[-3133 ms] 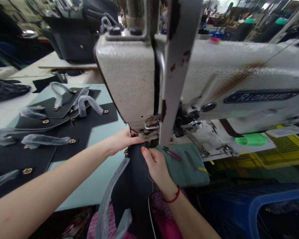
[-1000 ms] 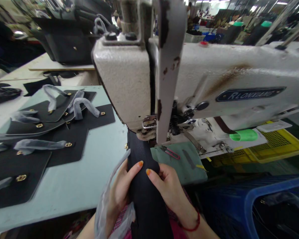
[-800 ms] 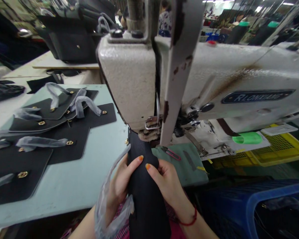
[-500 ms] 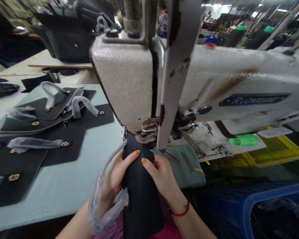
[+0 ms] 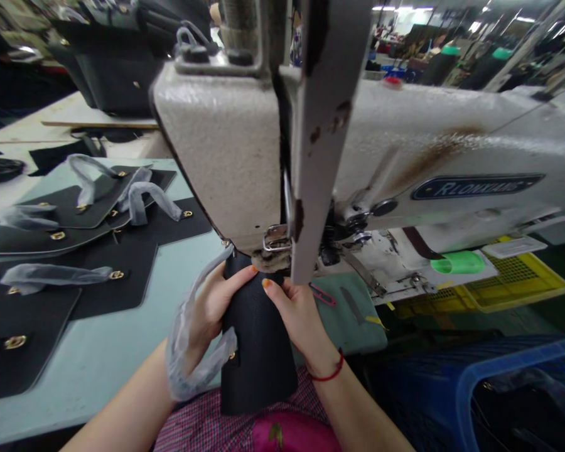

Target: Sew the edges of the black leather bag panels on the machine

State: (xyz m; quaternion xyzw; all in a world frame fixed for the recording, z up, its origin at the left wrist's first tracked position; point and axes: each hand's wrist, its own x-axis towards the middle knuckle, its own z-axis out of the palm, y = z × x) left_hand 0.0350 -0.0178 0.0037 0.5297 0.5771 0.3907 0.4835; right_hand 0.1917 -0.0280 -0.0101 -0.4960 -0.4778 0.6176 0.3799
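A black bag panel runs from my lap up beneath the head of a white sewing machine. My left hand grips its left side, thumb on top and fingers underneath. On the opposite edge my right hand pinches the panel near the needle area, thumb also on top. The needle and presser foot are hidden behind the machine head. A plastic-wrapped handle is fixed to the panel by gold hardware and loops over my left wrist.
Several black panels with wrapped handles lie on the pale table at left. Pink-handled snips rest right of the needle area. A blue basket stands at lower right, a yellow crate behind it. Black bags stand at the back left.
Both hands have pushed the panel forward, farther under the machine head, so its near end has moved up off my lap. The view has shifted slightly.
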